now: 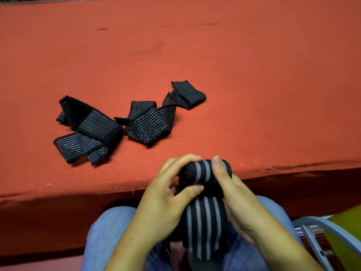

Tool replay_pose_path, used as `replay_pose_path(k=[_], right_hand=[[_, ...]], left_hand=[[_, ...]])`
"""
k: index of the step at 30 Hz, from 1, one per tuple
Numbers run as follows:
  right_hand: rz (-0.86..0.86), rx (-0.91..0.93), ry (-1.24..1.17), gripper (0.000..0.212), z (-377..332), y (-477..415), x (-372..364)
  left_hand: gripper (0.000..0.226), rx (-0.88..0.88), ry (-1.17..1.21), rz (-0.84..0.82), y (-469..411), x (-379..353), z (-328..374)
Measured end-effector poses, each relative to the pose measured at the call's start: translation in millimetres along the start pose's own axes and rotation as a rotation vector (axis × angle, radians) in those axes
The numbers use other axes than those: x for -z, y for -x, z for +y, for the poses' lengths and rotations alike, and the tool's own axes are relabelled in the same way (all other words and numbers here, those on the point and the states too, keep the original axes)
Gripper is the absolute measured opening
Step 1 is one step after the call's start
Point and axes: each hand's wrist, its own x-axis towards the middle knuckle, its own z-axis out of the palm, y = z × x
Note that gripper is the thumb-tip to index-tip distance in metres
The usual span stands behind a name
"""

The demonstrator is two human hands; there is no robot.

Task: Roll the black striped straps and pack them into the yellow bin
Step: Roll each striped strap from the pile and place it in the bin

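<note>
Both hands curled round a half-rolled strap (205, 173) over the lap: left hand (166, 198) w/ thumb on the roll, right hand (236, 200) pinching the top. Loose straps (125, 122) on the red table (254, 75), yellow bin (347, 231) at right.

Your left hand (162, 202) and right hand (240, 202) are bare, with short, evenly trimmed nails showing on the thumbs. Both forearms (125, 251) are uncovered all the way down to the bottom edge of the view. You wear pale blue trousers of soft woven cloth (109, 227), possibly light denim, though that lower part of the view is too dim and blurred to show the weave. The same cloth covers both thighs.
</note>
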Motion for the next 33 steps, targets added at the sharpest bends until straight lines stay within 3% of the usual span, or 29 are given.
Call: replay_pose_path(k=[4, 9, 14, 19, 27, 33], right_hand=[[0.03, 0.0, -0.057, 0.057, -3.7, -1.3, 0.2], [0.051, 0.043, -0.061, 0.046, -0.2, -0.9, 0.6], [0.066, 0.081, -0.047, 0.042, -2.5, 1.2, 1.6], [0.016, 0.023, -0.205, 0.043, -0.2, 2.3, 2.1], [-0.017, -0.036, -0.197, 0.057, 1.1, 2.1, 3.0], [0.005, -0.004, -0.172, 0.039, -6.0, 7.2, 0.9]], left_hand=[[0.056, 0.004, 0.045, -0.03, -0.2, 0.5, -0.4], [0.049, 0.177, 0.193, -0.12, 3.0, 2.2, 3.8], [0.054, 0.327, 0.195, -0.074, -3.3, -0.4, 0.7], [0.046, 0.314, 0.278, -0.019, -4.3, -2.0, 5.0], [0.076, 0.211, 0.236, -0.021, -0.1, -2.7, 4.0], [0.08, 0.188, 0.252, -0.058, 0.1, -2.3, 0.3]])
